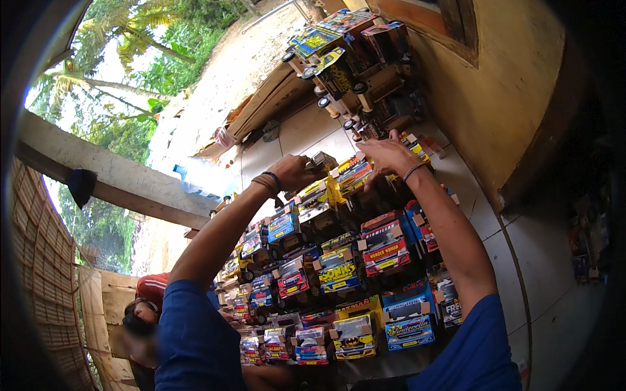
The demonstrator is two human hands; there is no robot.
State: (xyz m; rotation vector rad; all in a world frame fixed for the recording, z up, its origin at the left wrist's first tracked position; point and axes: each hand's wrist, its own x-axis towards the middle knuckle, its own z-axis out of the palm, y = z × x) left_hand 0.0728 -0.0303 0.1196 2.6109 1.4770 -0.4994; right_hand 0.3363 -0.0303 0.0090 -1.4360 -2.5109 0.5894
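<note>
My arms reach forward over close rows of brightly printed toy trucks point(339, 267). The fingers of my left hand point(290, 173) are curled closed at the far end of the rows. A small grey-brown boxy piece point(321, 161) shows at its fingertips; its kind is unclear. To the right, my right hand point(390, 156) is spread, thumb and fingers apart, beside an orange and blue toy truck point(353, 174). Whether it touches that truck I cannot tell. A yellow toy truck point(314, 195) stands just below my left hand.
More toy trucks point(339, 36) are stacked beyond my hands, wheels outward, near the yellow wall point(502, 85). A clear bluish plastic container point(205, 177) lies left of my left hand. Another person point(145, 313) sits at the lower left. Tiled floor point(489, 260) runs along the right.
</note>
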